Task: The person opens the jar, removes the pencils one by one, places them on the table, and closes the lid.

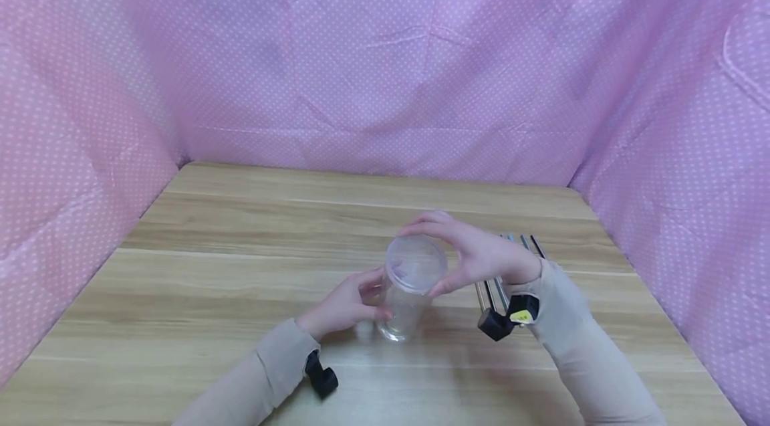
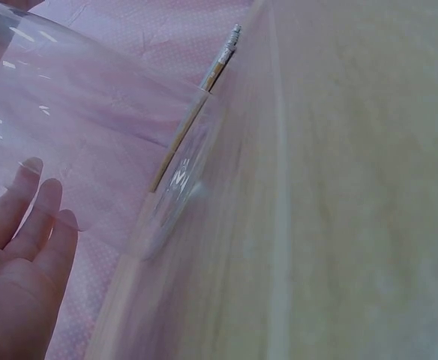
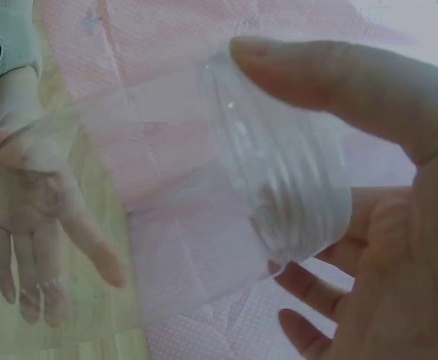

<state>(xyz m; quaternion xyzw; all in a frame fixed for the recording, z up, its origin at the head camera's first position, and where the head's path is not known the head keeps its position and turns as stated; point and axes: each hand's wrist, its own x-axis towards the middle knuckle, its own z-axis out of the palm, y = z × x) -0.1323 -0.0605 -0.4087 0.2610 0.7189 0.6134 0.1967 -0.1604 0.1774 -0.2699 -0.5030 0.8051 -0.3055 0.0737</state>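
A clear plastic jar (image 1: 400, 315) with a translucent round lid (image 1: 416, 262) stands nearly upright in front of me. My right hand (image 1: 478, 252) grips its lidded top, thumb on one side and fingers on the other. Ridges circle that end (image 3: 279, 180) in the right wrist view. At the jar's left side is my left hand (image 1: 351, 302), fingers spread and mostly straight, fingertips close to the wall or touching it. Through the see-through wall, its palm shows in the right wrist view. Whether the jar's base rests on the table I cannot tell.
Several thin metallic rods (image 1: 525, 243) lie on the wooden table (image 1: 198, 292), partly hidden under my right hand and wrist. Black wrist cameras (image 1: 321, 379) are strapped to both sleeves. Pink dotted cloth (image 1: 385, 65) hangs at the back and both sides.
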